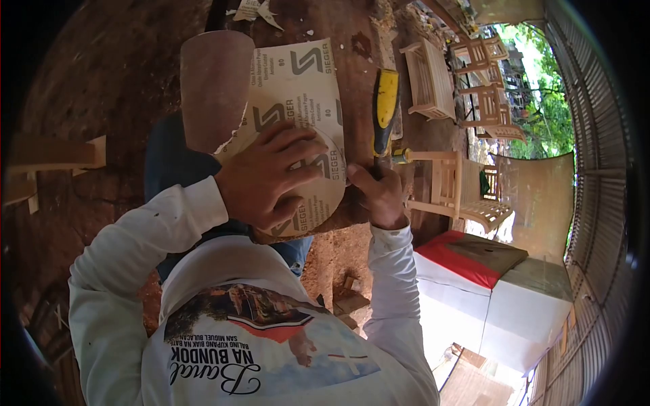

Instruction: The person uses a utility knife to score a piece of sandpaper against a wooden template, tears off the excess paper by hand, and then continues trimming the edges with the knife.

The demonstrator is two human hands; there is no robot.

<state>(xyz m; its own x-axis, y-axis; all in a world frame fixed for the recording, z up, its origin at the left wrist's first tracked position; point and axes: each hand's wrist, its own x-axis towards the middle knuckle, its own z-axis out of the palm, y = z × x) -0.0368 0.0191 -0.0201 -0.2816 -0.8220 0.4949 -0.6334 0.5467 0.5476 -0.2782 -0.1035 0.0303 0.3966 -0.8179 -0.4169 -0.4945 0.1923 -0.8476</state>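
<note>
A sheet of SIEGER abrasive paper (298,74) lies printed side up over the wooden work surface, its near end rounded. Its left part (217,84) curls over, showing the brown grit side and a ragged torn edge. My left hand (271,179) rests palm down on the printed backing with fingers spread. At the sheet's right edge, my right hand (380,193) is closed around the dark neck of a tool with a yellow-and-black handle (386,101). The handle points away from me. The tool's working end is hidden by the hand, whose thumb lies close to the paper.
Torn paper scraps (256,12) lie at the far end of the dark wooden surface (355,74). Unpainted wooden chairs (437,183) and a wooden bench (430,78) stand on the right. A large white box with a red-and-brown top (467,260) is at lower right.
</note>
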